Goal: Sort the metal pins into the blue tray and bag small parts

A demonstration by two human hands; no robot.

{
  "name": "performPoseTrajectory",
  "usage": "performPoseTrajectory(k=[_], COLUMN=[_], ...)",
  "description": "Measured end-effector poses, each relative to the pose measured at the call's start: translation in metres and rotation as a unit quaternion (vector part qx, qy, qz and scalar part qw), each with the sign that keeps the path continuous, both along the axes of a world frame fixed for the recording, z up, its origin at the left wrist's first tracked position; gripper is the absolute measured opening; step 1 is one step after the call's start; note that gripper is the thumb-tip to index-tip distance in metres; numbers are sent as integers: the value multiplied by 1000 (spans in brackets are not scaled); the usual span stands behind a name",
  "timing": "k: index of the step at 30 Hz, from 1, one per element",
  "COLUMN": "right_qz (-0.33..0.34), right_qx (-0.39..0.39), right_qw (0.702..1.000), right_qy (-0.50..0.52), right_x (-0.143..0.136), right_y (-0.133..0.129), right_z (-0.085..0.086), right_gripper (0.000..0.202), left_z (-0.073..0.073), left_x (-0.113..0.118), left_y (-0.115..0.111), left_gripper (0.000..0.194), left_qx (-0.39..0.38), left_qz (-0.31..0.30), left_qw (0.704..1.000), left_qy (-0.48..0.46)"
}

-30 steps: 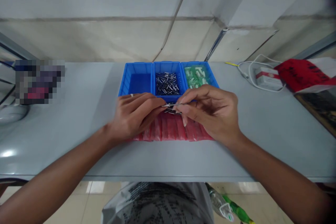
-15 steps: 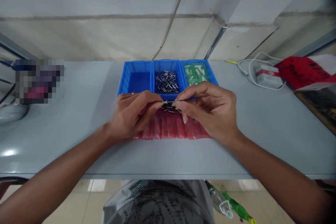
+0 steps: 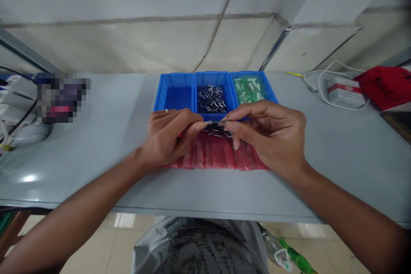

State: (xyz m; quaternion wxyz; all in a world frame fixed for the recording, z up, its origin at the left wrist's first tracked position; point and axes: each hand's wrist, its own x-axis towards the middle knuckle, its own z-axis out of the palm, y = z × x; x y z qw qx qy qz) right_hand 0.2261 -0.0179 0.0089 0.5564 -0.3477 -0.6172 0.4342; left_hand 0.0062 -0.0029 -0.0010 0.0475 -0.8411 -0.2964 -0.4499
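Observation:
Both my hands meet in front of the blue bins, pinching a thin metal pin (image 3: 214, 122) that has a small flange, like a blind rivet. Thumb and forefinger of my left hand (image 3: 171, 137) close on its left end. My right hand (image 3: 276, 137) pinches the right end, its other fingers curled. Under the fingertips lie loose dark and silver metal pins (image 3: 221, 132) on a row of red plastic packets (image 3: 215, 154). Just behind, the middle blue bin (image 3: 212, 76) holds many similar pins (image 3: 212, 99).
The left blue bin (image 3: 177, 79) shows its bare floor. In the right blue bin (image 3: 271, 90) are green-and-white packets (image 3: 250, 87). A white box (image 3: 346, 93), white cable (image 3: 321, 75) and red bag (image 3: 383, 87) lie right. White devices and cables stand left. Bottles (image 3: 297, 257) are on the floor.
The view has turned slightly left, so the bins and hands appear farther right. Both hands keep their pinch on the pin with only slight finger movement.

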Motion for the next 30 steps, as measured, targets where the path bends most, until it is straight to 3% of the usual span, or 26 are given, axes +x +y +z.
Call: performPoseTrajectory(k=[5, 8, 11, 12, 13, 15, 17, 18, 24, 30], right_qz=[-31, -35, -28, -19, -10, 12, 28, 34, 55, 73], right_qx=[-19, -27, 66, 133, 207, 327, 366, 365, 356, 349], right_qw=[999, 998, 992, 971, 931, 809, 710, 687, 691, 701], right_qy=[27, 43, -103, -197, -301, -488, -600, -627, -626, -618], right_x=[3, 7, 12, 14, 16, 19, 21, 21, 19, 15], right_y=[7, 12, 15, 15, 16, 17, 19, 19, 19, 17], right_z=[-3, -1, 1, 0, -2, -7, -12, -14, -17, -20], right_gripper=[12, 24, 25, 21, 19, 22, 30, 32, 32, 25], left_z=[2, 3, 3, 2, 1, -2, -6, -9, -20, -21], left_x=[0, 0, 1, 1, 1, 1, 1, 0, -5, -7], left_y=[0, 1, 4, 5, 7, 10, 15, 17, 23, 24], left_gripper=[21, 18, 13, 8, 4, 15, 27, 31, 25, 20], left_qx=[-13, -7, -9, -12, -17, -37, -57, -63, -69, -38], left_qz=[22, 27, 26, 33, 43, 60, 67, 67, 46, 21], left_qw=[999, 999, 1000, 999, 999, 997, 994, 992, 984, 988], left_qy=[-30, -30, -9, 2, 13, 37, 66, 83, 156, 148])
